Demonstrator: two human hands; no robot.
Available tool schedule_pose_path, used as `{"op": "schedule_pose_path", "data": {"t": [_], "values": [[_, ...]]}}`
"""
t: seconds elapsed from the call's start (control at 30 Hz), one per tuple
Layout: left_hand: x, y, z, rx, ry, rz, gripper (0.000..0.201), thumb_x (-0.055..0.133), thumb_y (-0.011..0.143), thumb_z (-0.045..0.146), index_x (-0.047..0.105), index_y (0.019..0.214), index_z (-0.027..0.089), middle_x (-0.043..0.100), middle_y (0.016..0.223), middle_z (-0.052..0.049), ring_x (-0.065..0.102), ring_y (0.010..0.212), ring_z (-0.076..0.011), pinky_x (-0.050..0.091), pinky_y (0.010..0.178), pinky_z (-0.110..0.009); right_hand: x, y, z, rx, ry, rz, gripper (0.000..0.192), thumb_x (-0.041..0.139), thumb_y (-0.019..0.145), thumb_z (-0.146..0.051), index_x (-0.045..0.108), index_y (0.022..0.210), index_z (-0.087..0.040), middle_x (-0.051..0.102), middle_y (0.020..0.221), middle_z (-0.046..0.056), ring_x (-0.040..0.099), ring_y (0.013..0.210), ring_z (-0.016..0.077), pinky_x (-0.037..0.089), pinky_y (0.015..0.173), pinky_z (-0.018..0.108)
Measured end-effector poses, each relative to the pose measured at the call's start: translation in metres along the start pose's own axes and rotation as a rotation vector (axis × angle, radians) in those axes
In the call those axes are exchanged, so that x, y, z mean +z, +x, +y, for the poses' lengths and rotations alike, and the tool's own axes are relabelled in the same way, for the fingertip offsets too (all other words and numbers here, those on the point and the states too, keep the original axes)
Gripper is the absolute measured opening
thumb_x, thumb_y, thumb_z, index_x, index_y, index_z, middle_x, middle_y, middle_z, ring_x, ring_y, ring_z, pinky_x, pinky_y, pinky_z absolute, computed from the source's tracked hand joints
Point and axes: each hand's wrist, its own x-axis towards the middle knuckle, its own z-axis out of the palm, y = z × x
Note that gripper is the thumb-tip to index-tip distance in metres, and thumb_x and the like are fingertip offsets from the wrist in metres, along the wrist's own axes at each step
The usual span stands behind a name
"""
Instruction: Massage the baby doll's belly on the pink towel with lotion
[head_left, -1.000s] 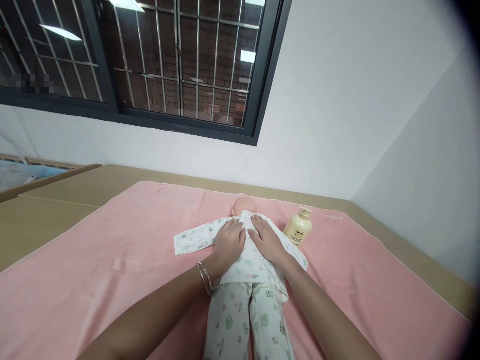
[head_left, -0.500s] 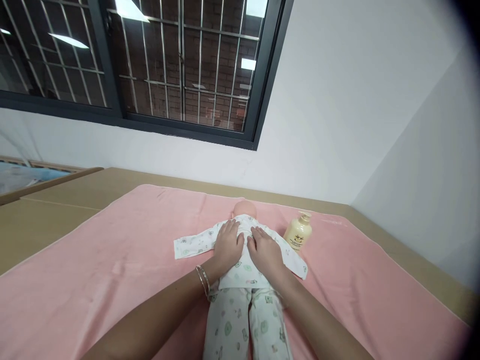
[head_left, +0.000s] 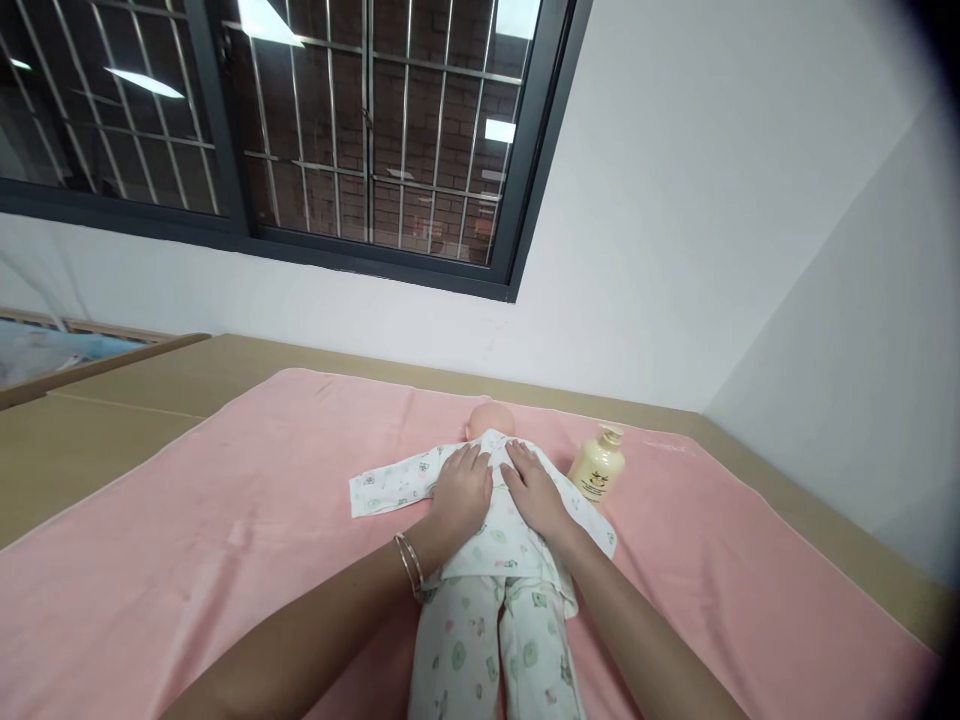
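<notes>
Two hands flat on one doll lying on a pink towel.

The left hand (head_left: 459, 490) and right hand (head_left: 534, 490), fingers spread and gripping nothing, press the doll (head_left: 491, 560) at its chest, mid-towel (head_left: 225, 520). One cream bottle (head_left: 595, 470) stands just right; its label is unreadable. One barred window (head_left: 337, 130) sits above.

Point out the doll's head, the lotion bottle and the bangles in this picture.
doll's head (head_left: 491, 415): head view, on the bare top of the head.
lotion bottle (head_left: 596, 474): head view, on the cream body just above the label.
bangles (head_left: 409, 563): head view, on the bands around the left wrist.
</notes>
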Motion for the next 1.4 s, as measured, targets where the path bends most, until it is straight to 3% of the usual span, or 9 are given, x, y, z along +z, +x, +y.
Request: {"op": "schedule_pose_path", "data": {"t": [0.17, 0.4, 0.53, 0.77, 0.93, 1.03, 1.23, 1.4], "values": [[-0.002, 0.0, 0.0, -0.044, -0.04, -0.02, 0.033, 0.039, 0.094, 0.022, 0.059, 0.118, 0.013, 0.062, 0.126, -0.014, 0.054, 0.121, -0.0273, 0.042, 0.105, -0.047, 0.006, -0.002, 0.0, -0.008, -0.017, 0.013, 0.055, 0.033, 0.097, -0.037, 0.039, 0.144, -0.01, 0.033, 0.151, 0.011, 0.024, 0.143, 0.0216, 0.016, 0.119, 0.042], [0.003, 0.003, -0.004, -0.214, -0.149, -0.106, 0.045, 0.039, 0.093, 0.025, 0.048, 0.133, 0.009, 0.047, 0.144, -0.015, 0.038, 0.137, -0.0282, 0.029, 0.115, -0.049, 0.001, -0.022, -0.034, 0.067, -0.148, 0.012, 0.05, 0.034, 0.094, -0.03, 0.049, 0.138, -0.012, 0.044, 0.144, 0.012, 0.033, 0.139, 0.0263, 0.028, 0.114, 0.044], [0.002, 0.003, -0.004, -0.2, -0.149, -0.111, 0.044, 0.04, 0.093, 0.025, 0.05, 0.133, 0.011, 0.048, 0.143, -0.014, 0.038, 0.137, -0.0281, 0.029, 0.115, -0.049, -0.004, -0.024, -0.037, 0.034, -0.157, 0.024, 0.046, 0.035, 0.094, -0.029, 0.054, 0.134, -0.016, 0.049, 0.14, 0.01, 0.037, 0.137, 0.0247, 0.031, 0.112, 0.042], [0.0, 0.0, -0.001, -0.145, -0.12, -0.07, 0.039, 0.039, 0.094, 0.026, 0.057, 0.125, 0.012, 0.052, 0.14, -0.014, 0.043, 0.134, -0.0283, 0.033, 0.113, -0.048, -0.003, -0.01, -0.013, -0.02, -0.077, 0.017, 0.055, 0.036, 0.096, -0.04, 0.042, 0.143, -0.012, 0.036, 0.15, 0.01, 0.027, 0.142, 0.0227, 0.023, 0.117, 0.04], [0.001, 0.0, -0.002, -0.162, -0.145, -0.048, 0.038, 0.039, 0.093, 0.026, 0.057, 0.125, 0.013, 0.053, 0.139, -0.014, 0.044, 0.132, -0.0275, 0.034, 0.112, -0.05, -0.001, -0.01, -0.01, -0.025, -0.079, 0.029, 0.054, 0.036, 0.096, -0.04, 0.041, 0.143, -0.013, 0.034, 0.151, 0.01, 0.027, 0.142, 0.0227, 0.022, 0.117, 0.041], [0.003, 0.001, -0.003, -0.181, -0.155, -0.065, 0.041, 0.039, 0.093, 0.026, 0.053, 0.129, 0.012, 0.05, 0.141, -0.014, 0.042, 0.134, -0.0278, 0.033, 0.113, -0.05, -0.002, -0.014, -0.017, -0.031, -0.121, 0.039, 0.053, 0.034, 0.097, -0.038, 0.044, 0.142, -0.011, 0.038, 0.148, 0.01, 0.029, 0.141, 0.0231, 0.023, 0.117, 0.04], [0.003, 0.001, -0.005, -0.184, -0.161, -0.073, 0.043, 0.039, 0.092, 0.027, 0.051, 0.131, 0.013, 0.05, 0.141, -0.013, 0.041, 0.135, -0.0273, 0.032, 0.113, -0.049, -0.007, -0.023, -0.039, 0.058, -0.309, 0.076, 0.047, 0.036, 0.094, -0.032, 0.055, 0.132, -0.011, 0.055, 0.133, 0.015, 0.046, 0.129, 0.0273, 0.034, 0.109, 0.04], [0.002, 0.002, -0.005, -0.177, -0.157, -0.079, 0.042, 0.039, 0.092, 0.026, 0.052, 0.13, 0.012, 0.05, 0.142, -0.014, 0.042, 0.135, -0.0273, 0.031, 0.114, -0.048, -0.008, -0.021, -0.034, 0.04, -0.275, 0.08, 0.046, 0.036, 0.094, -0.034, 0.056, 0.132, -0.015, 0.055, 0.133, 0.013, 0.047, 0.129, 0.0262, 0.036, 0.107, 0.04]]}}
